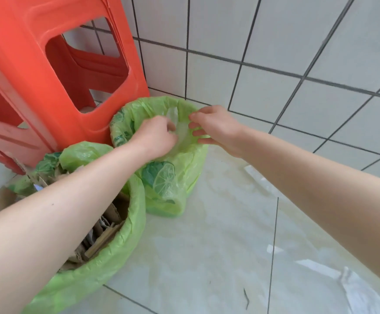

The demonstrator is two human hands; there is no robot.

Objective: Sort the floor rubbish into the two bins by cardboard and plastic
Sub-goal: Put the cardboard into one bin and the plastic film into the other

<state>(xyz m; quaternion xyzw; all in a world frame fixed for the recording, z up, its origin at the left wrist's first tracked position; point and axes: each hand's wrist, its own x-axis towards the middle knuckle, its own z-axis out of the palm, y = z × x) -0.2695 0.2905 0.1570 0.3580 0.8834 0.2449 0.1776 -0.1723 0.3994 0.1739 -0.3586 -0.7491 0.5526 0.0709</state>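
Head view: at centre frame, left hand (155, 137) had its fingers (171, 128) curled on a clear plastic scrap (173, 116) over the far bin (184, 168), prob. to stuff it in; right hand (216, 128) hovered beside it, fingers loosely bent, holding nothing I could see; near bin (116, 250), lower left, held cardboard (107, 225); more clear plastic sheet (354, 291) lay on the floor (207, 245) at lower right.
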